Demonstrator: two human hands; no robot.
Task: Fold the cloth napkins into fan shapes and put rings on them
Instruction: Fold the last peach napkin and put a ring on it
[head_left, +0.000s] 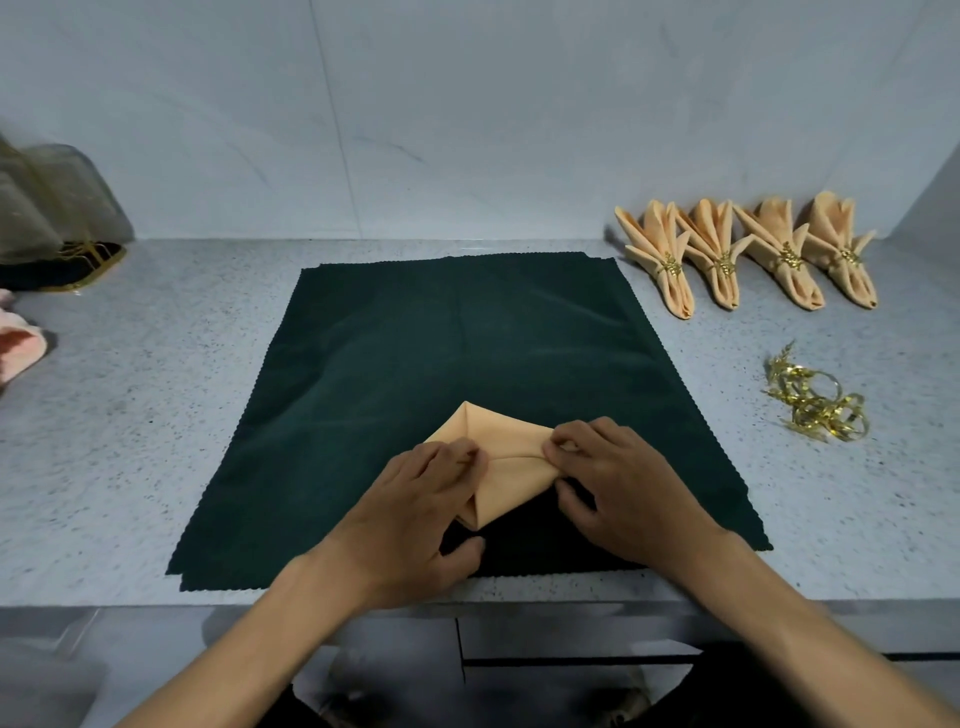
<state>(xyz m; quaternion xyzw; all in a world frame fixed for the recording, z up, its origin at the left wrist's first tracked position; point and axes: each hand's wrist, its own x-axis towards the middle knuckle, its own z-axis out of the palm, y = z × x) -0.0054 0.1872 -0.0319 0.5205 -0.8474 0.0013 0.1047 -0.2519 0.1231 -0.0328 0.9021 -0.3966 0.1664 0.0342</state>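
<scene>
Both hands pinch a peach napkin (506, 457) lying on the dark green cloth (415, 364): the left hand (415, 512) covers its left corner, the right hand (618, 478) its right corner. Pink fabric (18, 345) is cut off at the left edge; no writing is readable anywhere

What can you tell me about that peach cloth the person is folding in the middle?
The peach napkin looks like smooth woven cloth, already folded into a small kite-like shape with a point facing away from the person and a crease across its middle. It lies flat on the dark green cloth. The left hand covers its left side; the right hand pinches its right corner.
</scene>
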